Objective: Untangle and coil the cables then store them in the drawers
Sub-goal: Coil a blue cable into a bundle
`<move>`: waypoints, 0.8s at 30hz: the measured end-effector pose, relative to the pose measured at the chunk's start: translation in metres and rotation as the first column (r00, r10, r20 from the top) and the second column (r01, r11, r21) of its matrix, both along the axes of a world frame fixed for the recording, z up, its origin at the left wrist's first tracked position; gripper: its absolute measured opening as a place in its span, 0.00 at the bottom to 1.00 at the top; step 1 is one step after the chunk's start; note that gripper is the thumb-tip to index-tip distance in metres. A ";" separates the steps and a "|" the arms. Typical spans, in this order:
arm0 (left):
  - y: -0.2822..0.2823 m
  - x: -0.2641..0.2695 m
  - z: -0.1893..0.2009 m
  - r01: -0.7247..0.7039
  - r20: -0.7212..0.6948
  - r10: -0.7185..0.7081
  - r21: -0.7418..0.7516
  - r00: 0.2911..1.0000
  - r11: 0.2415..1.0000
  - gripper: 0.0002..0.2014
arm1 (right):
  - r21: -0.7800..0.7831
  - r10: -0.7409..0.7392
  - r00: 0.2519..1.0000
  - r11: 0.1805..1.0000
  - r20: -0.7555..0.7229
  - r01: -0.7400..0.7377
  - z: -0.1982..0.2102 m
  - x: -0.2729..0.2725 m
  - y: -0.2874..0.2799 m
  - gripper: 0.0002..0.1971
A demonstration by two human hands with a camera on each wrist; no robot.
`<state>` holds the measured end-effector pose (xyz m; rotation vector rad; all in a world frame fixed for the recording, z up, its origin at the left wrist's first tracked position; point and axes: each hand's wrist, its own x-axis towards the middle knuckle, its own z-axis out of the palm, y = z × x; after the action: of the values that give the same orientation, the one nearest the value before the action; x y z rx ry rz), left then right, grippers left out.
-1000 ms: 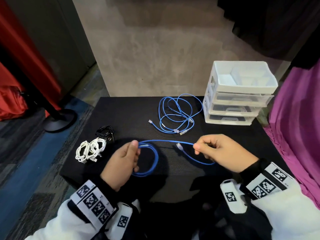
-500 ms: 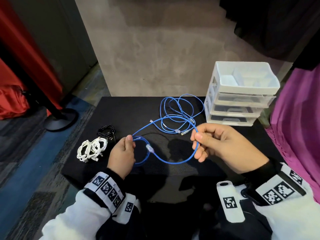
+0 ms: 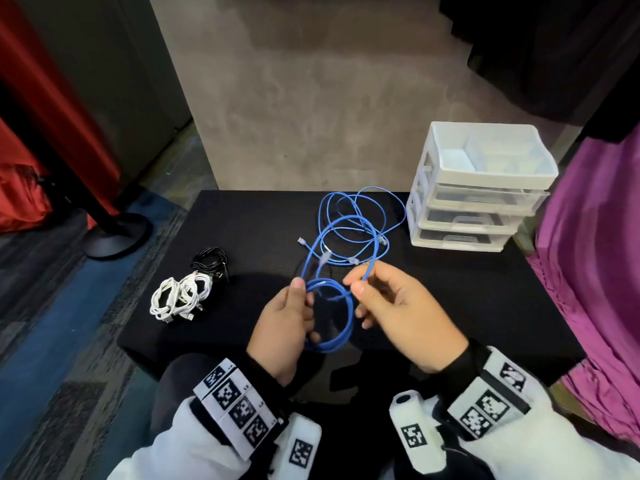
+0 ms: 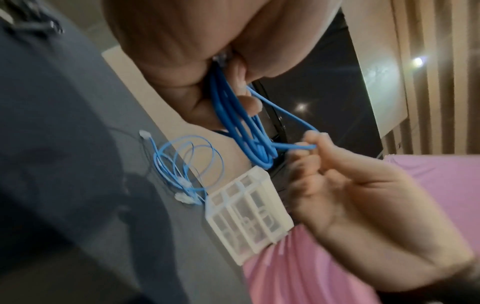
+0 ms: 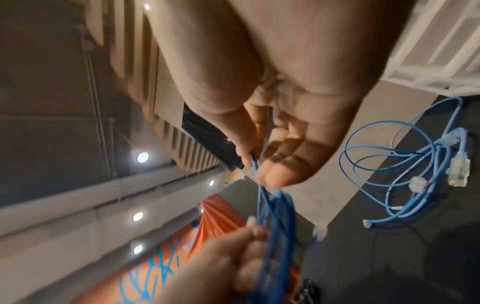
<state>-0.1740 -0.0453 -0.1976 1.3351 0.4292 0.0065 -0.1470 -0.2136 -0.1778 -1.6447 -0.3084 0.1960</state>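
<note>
My left hand (image 3: 287,323) grips a coil of blue network cable (image 3: 341,336) above the front of the black table (image 3: 485,306); several loops hang from its fingers (image 4: 249,102). My right hand (image 3: 391,306) pinches the free strand of the same blue cable (image 5: 255,164) between thumb and forefinger, close to the left hand. A second blue cable (image 3: 360,230) lies loosely tangled on the table behind the hands, also in the right wrist view (image 5: 405,164). The white plastic drawer unit (image 3: 481,188) stands at the back right, drawers closed.
Coiled white cables (image 3: 180,296) and a small black cable bundle (image 3: 211,263) lie at the table's left side. A purple cloth (image 3: 595,271) hangs along the right edge. A black stand base (image 3: 117,237) sits on the floor to the left.
My right hand has swung its strand in toward the left hand, laying another loop onto the coil. Both hands have come closer together and a little higher.
</note>
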 end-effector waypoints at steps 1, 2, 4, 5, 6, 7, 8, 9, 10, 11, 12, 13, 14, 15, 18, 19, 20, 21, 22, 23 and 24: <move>-0.005 -0.003 0.006 0.032 -0.027 -0.035 -0.099 0.999 0.995 0.19 | -0.042 -0.018 0.999 0.999 0.049 0.020 -0.004 -0.002 0.004 0.07; -0.009 -0.005 0.009 0.056 -0.050 -0.067 -0.195 0.996 0.979 0.19 | -0.044 -0.029 0.997 0.999 0.064 0.032 -0.008 -0.004 0.006 0.09; -0.011 -0.006 0.014 0.073 -0.093 -0.112 -0.345 0.989 0.936 0.19 | 0.064 -0.028 1.000 0.998 -0.009 0.029 -0.011 -0.008 0.010 0.09; -0.011 -0.006 0.017 0.071 -0.112 -0.125 -0.398 0.986 0.915 0.20 | 0.143 -0.017 0.997 0.989 -0.078 0.028 -0.011 -0.009 0.011 0.10; -0.010 -0.006 0.018 0.065 -0.131 -0.135 -0.436 0.982 0.898 0.20 | 0.212 -0.002 0.989 0.977 -0.148 0.034 -0.011 -0.010 0.011 0.10; -0.010 -0.007 0.019 0.060 -0.151 -0.145 -0.462 0.978 0.885 0.20 | 0.269 0.014 0.978 0.962 -0.206 0.043 -0.011 -0.011 0.011 0.11; -0.011 -0.007 0.021 0.061 -0.166 -0.159 -0.479 0.973 0.876 0.20 | 0.309 0.028 0.970 0.950 -0.243 0.050 -0.011 -0.012 0.011 0.11; -0.011 -0.009 0.022 0.062 -0.177 -0.169 -0.491 0.970 0.869 0.20 | 0.338 0.036 0.964 0.939 -0.265 0.058 -0.010 -0.013 0.011 0.11; -0.011 -0.010 0.023 0.060 -0.186 -0.176 -0.503 0.967 0.862 0.20 | 0.360 0.038 0.960 0.930 -0.278 0.067 -0.010 -0.014 0.012 0.12; -0.012 -0.011 0.025 0.058 -0.192 -0.182 -0.516 0.964 0.854 0.20 | 0.382 0.044 0.957 0.921 -0.285 0.071 -0.010 -0.015 0.012 0.12; -0.011 -0.011 0.025 0.056 -0.196 -0.184 -0.526 0.963 0.849 0.20 | 0.390 0.050 0.957 0.918 -0.285 0.068 -0.010 -0.015 0.012 0.12; -0.011 -0.012 0.025 0.055 -0.198 -0.185 -0.527 0.963 0.848 0.20 | 0.386 0.053 0.958 0.920 -0.283 0.064 -0.010 -0.014 0.011 0.13; -0.010 -0.013 0.024 0.052 -0.201 -0.181 -0.519 0.963 0.853 0.20 | 0.382 0.064 0.956 0.923 -0.288 0.053 -0.010 -0.013 0.010 0.14; -0.010 -0.013 0.024 0.053 -0.204 -0.182 -0.515 0.962 0.856 0.21 | 0.386 0.085 0.951 0.922 -0.298 0.039 -0.011 -0.012 0.009 0.15; -0.009 -0.015 0.023 0.075 -0.203 -0.217 -0.540 0.955 0.838 0.21 | 0.458 0.187 0.921 0.889 -0.342 -0.010 -0.010 -0.013 0.008 0.17; -0.009 -0.016 0.023 0.087 -0.201 -0.232 -0.548 0.952 0.832 0.21 | 0.481 0.210 0.911 0.877 -0.355 -0.014 -0.009 -0.014 0.008 0.18; -0.009 -0.017 0.023 0.094 -0.201 -0.244 -0.557 0.949 0.825 0.21 | 0.464 0.198 0.916 0.886 -0.349 -0.014 -0.009 -0.014 0.009 0.17; -0.009 -0.017 0.024 0.096 -0.202 -0.251 -0.568 0.947 0.817 0.21 | 0.393 0.152 0.938 0.919 -0.311 -0.019 -0.011 -0.013 0.008 0.17; -0.007 -0.017 0.024 0.091 -0.199 -0.249 -0.580 0.948 0.810 0.21 | 0.278 0.090 0.963 0.960 -0.254 -0.017 -0.012 -0.011 0.008 0.19; -0.005 -0.015 0.025 0.087 -0.190 -0.242 -0.589 0.952 0.803 0.21 | 0.166 0.054 0.980 0.986 -0.194 -0.021 -0.013 -0.010 0.006 0.22; -0.002 -0.013 0.026 0.076 -0.180 -0.224 -0.593 0.958 0.802 0.20 | 0.094 0.053 0.985 0.995 -0.162 -0.038 -0.013 -0.011 0.004 0.26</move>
<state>-0.1869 -0.0469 -0.1721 0.7524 0.4806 -0.4016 -0.1576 -0.2096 -0.1909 -1.5225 -0.2260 0.3456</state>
